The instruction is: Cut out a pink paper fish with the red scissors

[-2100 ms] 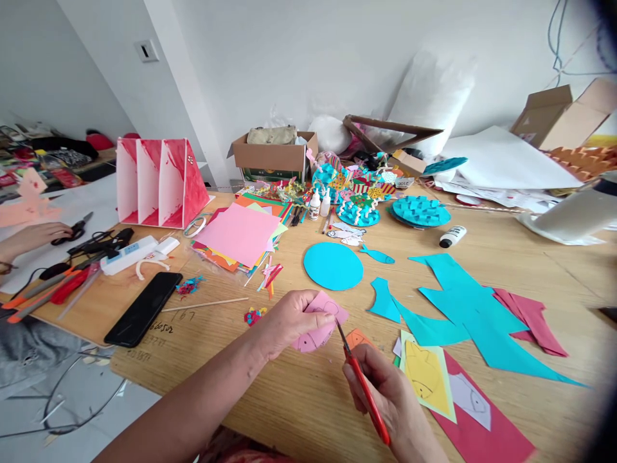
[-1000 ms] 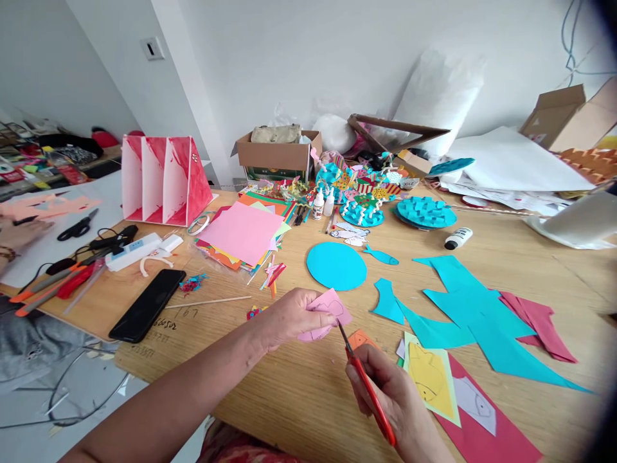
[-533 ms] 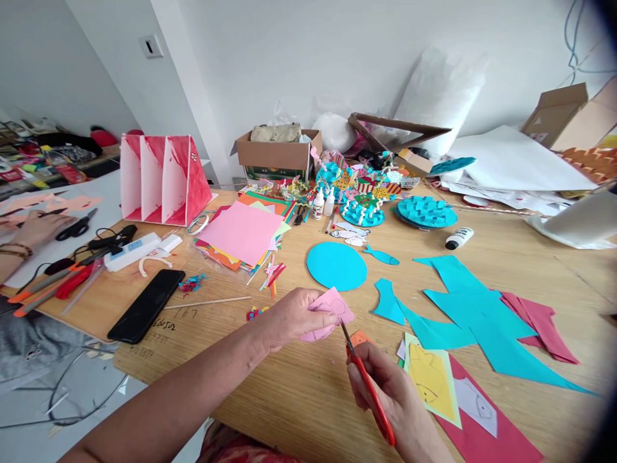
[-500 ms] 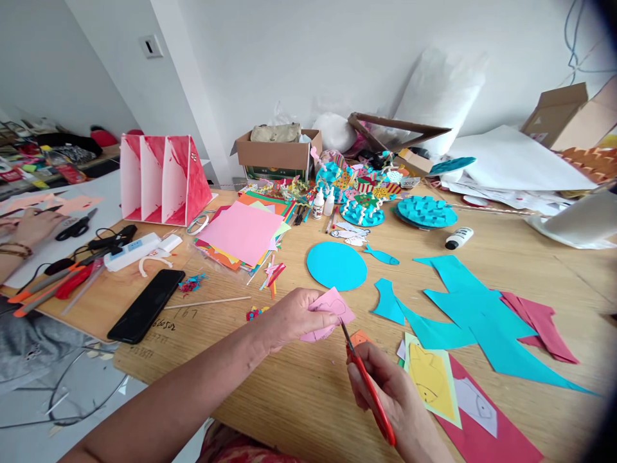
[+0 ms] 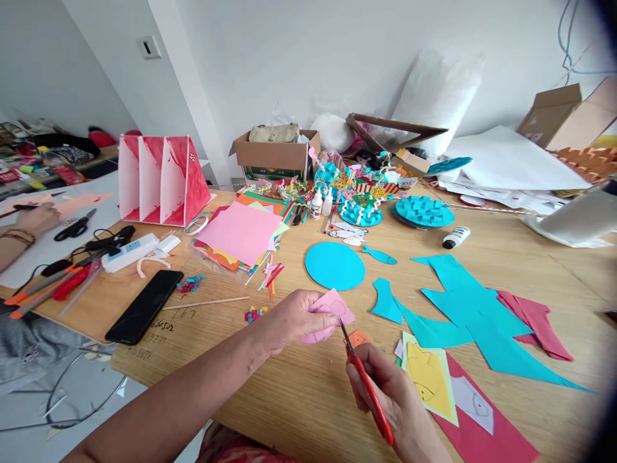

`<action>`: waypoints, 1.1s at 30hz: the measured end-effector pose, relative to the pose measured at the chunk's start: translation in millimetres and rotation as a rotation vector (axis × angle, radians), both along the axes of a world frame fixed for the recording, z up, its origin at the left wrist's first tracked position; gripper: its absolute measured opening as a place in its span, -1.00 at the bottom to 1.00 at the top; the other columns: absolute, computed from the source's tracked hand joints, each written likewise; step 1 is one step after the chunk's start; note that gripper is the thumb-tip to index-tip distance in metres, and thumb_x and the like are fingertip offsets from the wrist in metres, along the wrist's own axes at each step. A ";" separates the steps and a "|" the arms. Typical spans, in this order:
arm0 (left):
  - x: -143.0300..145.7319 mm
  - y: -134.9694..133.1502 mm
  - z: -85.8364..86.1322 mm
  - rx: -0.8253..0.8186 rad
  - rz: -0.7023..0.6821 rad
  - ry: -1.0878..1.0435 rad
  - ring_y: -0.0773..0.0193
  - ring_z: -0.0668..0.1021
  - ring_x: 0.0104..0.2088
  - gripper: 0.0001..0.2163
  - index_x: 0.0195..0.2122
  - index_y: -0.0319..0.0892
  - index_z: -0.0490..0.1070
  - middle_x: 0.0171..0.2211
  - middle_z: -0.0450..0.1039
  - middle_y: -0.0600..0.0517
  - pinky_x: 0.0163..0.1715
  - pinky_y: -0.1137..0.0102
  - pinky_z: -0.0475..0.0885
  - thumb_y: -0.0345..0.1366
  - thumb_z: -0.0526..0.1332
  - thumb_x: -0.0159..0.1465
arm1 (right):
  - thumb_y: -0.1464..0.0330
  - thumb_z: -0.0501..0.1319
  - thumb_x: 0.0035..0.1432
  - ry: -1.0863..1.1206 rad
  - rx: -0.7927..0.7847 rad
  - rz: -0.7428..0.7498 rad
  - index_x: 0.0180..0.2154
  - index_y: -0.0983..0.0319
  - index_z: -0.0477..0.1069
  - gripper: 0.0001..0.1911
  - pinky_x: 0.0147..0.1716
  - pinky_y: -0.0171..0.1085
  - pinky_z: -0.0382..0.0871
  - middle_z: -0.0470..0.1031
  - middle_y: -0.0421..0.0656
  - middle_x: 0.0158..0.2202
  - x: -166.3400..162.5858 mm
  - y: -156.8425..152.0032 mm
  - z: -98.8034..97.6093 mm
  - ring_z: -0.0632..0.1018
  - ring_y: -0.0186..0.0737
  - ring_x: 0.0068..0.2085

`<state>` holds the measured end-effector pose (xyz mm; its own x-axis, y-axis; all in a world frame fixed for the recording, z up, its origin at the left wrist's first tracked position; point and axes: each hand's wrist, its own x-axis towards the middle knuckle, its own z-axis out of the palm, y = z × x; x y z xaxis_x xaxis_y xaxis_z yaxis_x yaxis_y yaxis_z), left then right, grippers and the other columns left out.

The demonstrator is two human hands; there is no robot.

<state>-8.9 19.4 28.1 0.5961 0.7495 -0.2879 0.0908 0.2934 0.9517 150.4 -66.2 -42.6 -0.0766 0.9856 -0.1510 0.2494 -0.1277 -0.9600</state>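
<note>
Between thumb and fingers, my left hand (image 5: 308,316) pinches a small piece of pink paper (image 5: 332,301) with a dark outline drawn on it. My right hand (image 5: 385,379) is closed around red-handled scissors (image 5: 369,386), whose blades meet the paper's lower right edge beside my left thumb. An orange paper piece (image 5: 358,338) lies just behind the scissors. To the right of my right hand are a yellow paper with a fish drawing (image 5: 427,376), a white fish drawing (image 5: 475,402) and a red sheet (image 5: 506,437). Beyond my hands lies a blue paper circle (image 5: 334,265).
Blue paper offcuts (image 5: 482,315) spread across the right side. A black phone (image 5: 144,305), a coloured paper stack (image 5: 241,231) and a red-and-white rack (image 5: 161,180) stand or lie left. Glue bottles (image 5: 317,204) are behind. A co-worker's hand (image 5: 36,218) holds a pen at far left.
The view has shifted very slightly. My hands, the pink paper and the scissors stay almost in place; the co-worker's hand at the left has moved a little.
</note>
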 end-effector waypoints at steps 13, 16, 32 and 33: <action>-4.1 4.3 11.7 0.024 -0.052 0.094 0.48 0.18 -0.62 -0.81 -0.43 -0.35 0.40 -0.64 0.15 0.16 -0.64 0.54 0.01 -0.27 0.18 0.04 | 0.24 0.11 0.05 -0.043 -0.025 -0.004 -0.60 0.17 0.14 -0.73 -0.72 -0.40 0.05 0.07 -0.36 -0.71 -1.3 1.4 0.9 0.18 -0.41 -0.68; -4.6 4.5 13.2 0.010 -0.055 0.068 0.50 0.18 -0.62 -0.85 -0.50 -0.30 0.34 -0.64 0.16 0.16 -0.65 0.55 0.02 -0.28 0.18 0.03 | 0.26 0.12 0.04 -0.059 -0.005 -0.009 -0.61 0.17 0.13 -0.73 -0.72 -0.40 0.04 0.07 -0.36 -0.71 -0.1 1.8 -0.1 0.18 -0.41 -0.68; -11.1 8.7 11.9 0.004 -0.138 0.041 0.50 0.18 -0.63 -0.85 -0.48 -0.29 0.39 -0.64 0.15 0.17 -0.65 0.56 0.01 -0.27 0.20 0.07 | 0.27 0.13 0.03 -0.126 -0.015 0.031 -0.61 0.16 0.11 -0.73 -0.71 -0.39 0.07 0.09 -0.37 -0.74 0.8 -0.4 6.4 0.19 -0.40 -0.69; -11.0 9.0 13.2 0.002 -0.147 0.042 0.50 0.17 -0.62 -0.84 -0.44 -0.30 0.42 -0.64 0.15 0.17 -0.65 0.57 0.01 -0.27 0.19 0.07 | 0.27 0.12 0.04 -0.136 -0.008 0.036 -0.61 0.16 0.11 -0.73 -0.71 -0.39 0.07 0.10 -0.37 -0.74 0.9 -0.5 6.9 0.19 -0.40 -0.69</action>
<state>-19.9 28.4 41.3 0.6867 0.6558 -0.3136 0.1725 0.2721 0.9467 151.4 -66.6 -35.7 -0.0900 0.9813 -0.1704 0.3820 -0.1240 -0.9158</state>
